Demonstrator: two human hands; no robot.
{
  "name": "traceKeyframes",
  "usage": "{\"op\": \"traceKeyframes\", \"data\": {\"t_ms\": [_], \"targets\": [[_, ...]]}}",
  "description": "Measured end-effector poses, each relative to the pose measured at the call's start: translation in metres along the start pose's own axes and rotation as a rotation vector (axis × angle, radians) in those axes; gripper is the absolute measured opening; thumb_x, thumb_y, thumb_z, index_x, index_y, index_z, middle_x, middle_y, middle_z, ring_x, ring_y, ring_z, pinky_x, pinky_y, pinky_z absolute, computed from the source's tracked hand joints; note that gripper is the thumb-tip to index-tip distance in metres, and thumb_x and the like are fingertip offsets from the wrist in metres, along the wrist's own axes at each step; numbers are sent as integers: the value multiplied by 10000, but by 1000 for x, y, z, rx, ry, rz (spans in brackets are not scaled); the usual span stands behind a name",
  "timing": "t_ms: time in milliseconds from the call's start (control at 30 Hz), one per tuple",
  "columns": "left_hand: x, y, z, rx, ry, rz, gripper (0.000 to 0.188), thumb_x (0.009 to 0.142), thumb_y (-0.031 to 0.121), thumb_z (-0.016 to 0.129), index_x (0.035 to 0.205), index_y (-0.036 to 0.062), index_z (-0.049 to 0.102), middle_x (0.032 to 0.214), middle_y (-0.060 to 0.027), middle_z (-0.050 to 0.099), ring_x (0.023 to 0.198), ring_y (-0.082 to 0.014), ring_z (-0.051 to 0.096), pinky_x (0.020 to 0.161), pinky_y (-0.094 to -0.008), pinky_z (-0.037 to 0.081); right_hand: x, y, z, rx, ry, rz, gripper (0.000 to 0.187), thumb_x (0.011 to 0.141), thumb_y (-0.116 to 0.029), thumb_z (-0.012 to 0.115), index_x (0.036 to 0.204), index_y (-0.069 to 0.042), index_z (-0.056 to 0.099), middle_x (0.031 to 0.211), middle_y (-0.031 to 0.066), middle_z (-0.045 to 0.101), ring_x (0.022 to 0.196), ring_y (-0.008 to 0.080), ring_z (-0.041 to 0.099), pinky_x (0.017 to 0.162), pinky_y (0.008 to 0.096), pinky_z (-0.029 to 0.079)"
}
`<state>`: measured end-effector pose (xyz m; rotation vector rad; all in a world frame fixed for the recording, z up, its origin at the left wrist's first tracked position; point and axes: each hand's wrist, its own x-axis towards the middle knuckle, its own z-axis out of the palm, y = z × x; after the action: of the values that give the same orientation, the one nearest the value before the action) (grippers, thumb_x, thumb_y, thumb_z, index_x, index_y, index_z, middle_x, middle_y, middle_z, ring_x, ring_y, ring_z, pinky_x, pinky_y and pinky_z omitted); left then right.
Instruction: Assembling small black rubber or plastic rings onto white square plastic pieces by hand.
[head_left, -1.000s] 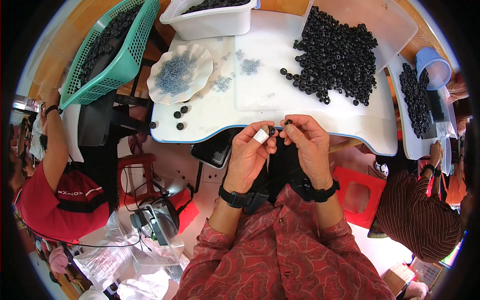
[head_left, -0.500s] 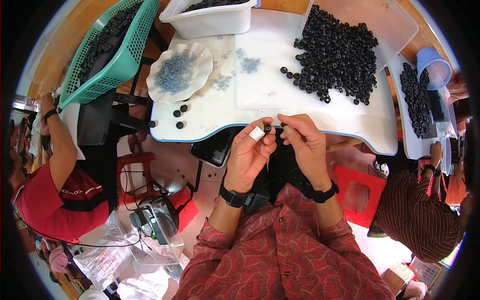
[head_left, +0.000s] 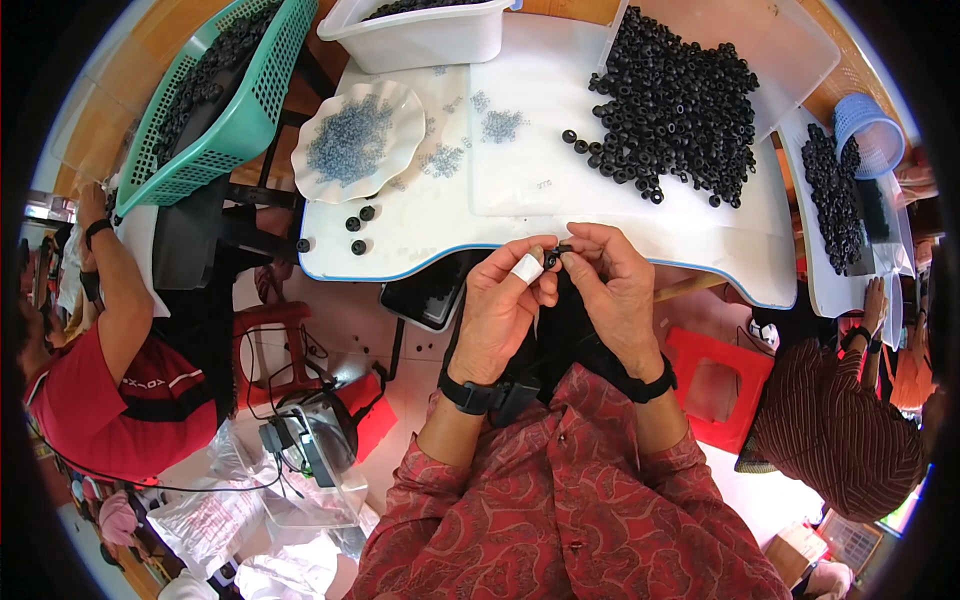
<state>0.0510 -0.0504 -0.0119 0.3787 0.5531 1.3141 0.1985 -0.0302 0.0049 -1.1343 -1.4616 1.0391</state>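
Just off the table's near edge, my hands meet at the fingertips. My left hand (head_left: 495, 315), a white wrap (head_left: 527, 268) round one digit, pinches a small round black part (head_left: 551, 261). My right hand (head_left: 618, 300) has thumb and forefinger closed on a small dark piece (head_left: 564, 249) against that part; the fingers hide most of it. Ahead and to the right spreads a pile of black ring-shaped parts (head_left: 680, 120). A scalloped white dish (head_left: 405, 172) at the left holds tiny clear rings (head_left: 350, 140). Several single black parts (head_left: 358, 247) lie near the dish.
A white tub (head_left: 420, 45) stands at the back, and a green basket (head_left: 225, 130) of black parts is at the left. Loose clear rings (head_left: 502, 126) lie on the white table (head_left: 560, 200). People sit on both sides, beside red stools (head_left: 715, 390).
My two hands have come together. The piece in my right fingers, apart from the left hand's black part before, now meets it.
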Motion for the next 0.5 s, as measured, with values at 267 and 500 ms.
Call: {"op": "traceKeyframes", "data": {"t_ms": [267, 500], "targets": [[1, -2, -1, 10, -9, -12, 260, 972, 99, 575, 1194, -29, 625, 951, -76, 656, 725, -94, 592, 643, -234, 497, -1, 0, 2, 41, 48, 49, 251, 888, 33, 640, 1138, 16, 620, 935, 75, 702, 804, 92, 651, 719, 230, 530], [1, -3, -1, -17, -13, -18, 249, 975, 101, 569, 1179, -27, 632, 945, -73, 654, 723, -94, 591, 647, -233, 501, -2, 0, 5, 63, 98, 2, 234, 889, 15, 664, 1123, 14, 651, 935, 64, 712, 809, 81, 654, 718, 220, 531]]}}
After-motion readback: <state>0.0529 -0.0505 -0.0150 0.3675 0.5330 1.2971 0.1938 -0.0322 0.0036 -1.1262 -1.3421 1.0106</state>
